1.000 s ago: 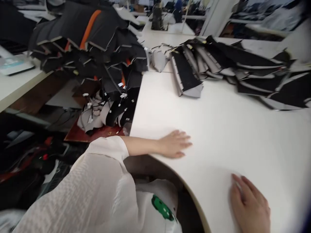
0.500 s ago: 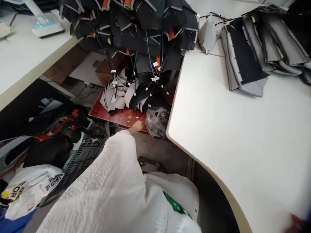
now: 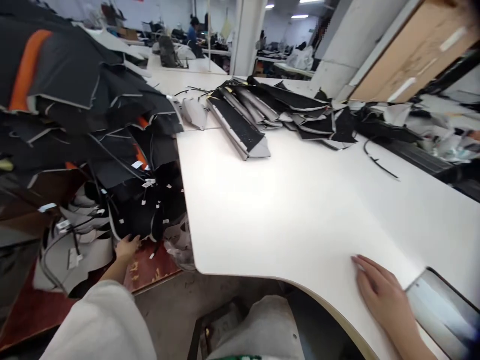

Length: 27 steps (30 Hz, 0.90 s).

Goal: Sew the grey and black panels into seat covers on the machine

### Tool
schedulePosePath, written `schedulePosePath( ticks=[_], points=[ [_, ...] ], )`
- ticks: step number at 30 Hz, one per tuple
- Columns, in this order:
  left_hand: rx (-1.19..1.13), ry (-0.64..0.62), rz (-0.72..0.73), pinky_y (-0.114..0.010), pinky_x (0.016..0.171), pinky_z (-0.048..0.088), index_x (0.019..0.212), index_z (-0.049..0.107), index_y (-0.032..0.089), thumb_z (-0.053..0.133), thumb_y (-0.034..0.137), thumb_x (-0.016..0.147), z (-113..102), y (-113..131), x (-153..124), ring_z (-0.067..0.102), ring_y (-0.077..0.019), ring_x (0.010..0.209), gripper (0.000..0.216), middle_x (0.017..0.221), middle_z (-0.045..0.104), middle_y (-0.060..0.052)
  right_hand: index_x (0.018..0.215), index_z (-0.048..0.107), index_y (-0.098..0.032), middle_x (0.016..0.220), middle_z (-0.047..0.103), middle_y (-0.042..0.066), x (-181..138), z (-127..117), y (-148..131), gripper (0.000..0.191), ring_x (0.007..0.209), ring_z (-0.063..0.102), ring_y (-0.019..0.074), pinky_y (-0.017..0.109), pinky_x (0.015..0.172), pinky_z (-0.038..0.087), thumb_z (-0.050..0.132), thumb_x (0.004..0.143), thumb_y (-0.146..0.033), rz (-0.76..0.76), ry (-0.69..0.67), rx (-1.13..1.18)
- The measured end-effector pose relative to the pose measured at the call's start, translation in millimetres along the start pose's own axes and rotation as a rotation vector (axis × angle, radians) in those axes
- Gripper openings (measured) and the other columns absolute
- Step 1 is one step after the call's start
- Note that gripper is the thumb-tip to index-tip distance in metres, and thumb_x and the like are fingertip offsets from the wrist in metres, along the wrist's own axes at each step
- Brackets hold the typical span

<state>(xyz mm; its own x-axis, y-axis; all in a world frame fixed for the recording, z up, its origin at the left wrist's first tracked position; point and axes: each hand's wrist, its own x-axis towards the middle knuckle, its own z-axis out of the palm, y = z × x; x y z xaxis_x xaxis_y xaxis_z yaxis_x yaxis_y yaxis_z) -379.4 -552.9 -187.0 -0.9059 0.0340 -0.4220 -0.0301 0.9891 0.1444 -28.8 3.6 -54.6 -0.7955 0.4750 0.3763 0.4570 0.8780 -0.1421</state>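
Observation:
My left hand reaches down beside the white table and touches the lower edge of a hanging heap of black and grey fabric pieces with small white tags. Its fingers curl at the cloth, but whether they grip it I cannot tell. My right hand lies flat and open on the table near its curved front edge, holding nothing. A phone-like flat device lies just to the right of that hand.
A big pile of black fabric with orange strips fills the left. Stacked black and grey pieces lie at the table's far side. A reddish-brown board sits low under the left hand. Other workstations and a person stand far back.
The view has swung up and right. My left hand went from the table top down to the reddish board and now touches the hanging fabric. My right hand has stayed on the table.

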Motion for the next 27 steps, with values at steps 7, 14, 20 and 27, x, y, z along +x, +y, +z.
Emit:
schedulePosePath(
  ticks=[7,14,20,27],
  points=[
    [-0.279,0.098,0.046,-0.025,0.068,0.053,0.069,0.057,0.026,0.043,0.041,0.071,-32.5,34.9,-14.3,0.066,-0.0168,0.067,0.020,0.047,0.058,0.012,0.110,0.064,-0.020,0.118,0.063,0.007,-9.7,-4.8,0.2,0.037,0.108,0.056,0.0244,0.044,0.093,0.045,0.036,0.090,-0.032,-0.029,-0.003,0.049],
    [-0.590,0.805,0.324,-0.031,0.070,0.052,0.090,0.048,0.021,0.026,0.052,0.086,-146.1,154.3,-93.0,0.061,-0.0174,0.070,0.038,0.071,0.065,0.003,0.112,0.063,-0.020,0.123,0.060,0.009,-20.6,-9.0,-0.4,0.036,0.114,0.052,0.0259,0.047,0.095,0.043,0.034,0.091,-0.024,-0.028,-0.030,0.105],
    [-0.164,0.312,1.260,-0.027,0.071,0.050,0.077,0.055,0.020,0.042,0.034,0.083,-65.9,307.3,-174.9,0.063,-0.0172,0.076,0.020,0.080,0.067,-0.003,0.114,0.063,-0.023,0.128,0.055,0.010,-38.1,-17.4,5.4,0.033,0.114,0.053,0.0231,0.043,0.092,0.048,0.039,0.091,-0.024,-0.084,0.155,0.278],
    [0.305,0.252,1.472,-0.032,0.084,0.049,0.099,0.059,0.019,0.041,0.006,0.077,-43.0,354.2,-191.6,0.060,-0.0199,0.094,0.031,0.096,0.064,-0.006,0.122,0.059,-0.029,0.131,0.052,0.008,-42.9,-46.3,1.4,0.038,0.126,0.044,0.0247,0.045,0.103,0.036,0.044,0.089,-0.018,-0.242,0.440,0.092]
  ],
)
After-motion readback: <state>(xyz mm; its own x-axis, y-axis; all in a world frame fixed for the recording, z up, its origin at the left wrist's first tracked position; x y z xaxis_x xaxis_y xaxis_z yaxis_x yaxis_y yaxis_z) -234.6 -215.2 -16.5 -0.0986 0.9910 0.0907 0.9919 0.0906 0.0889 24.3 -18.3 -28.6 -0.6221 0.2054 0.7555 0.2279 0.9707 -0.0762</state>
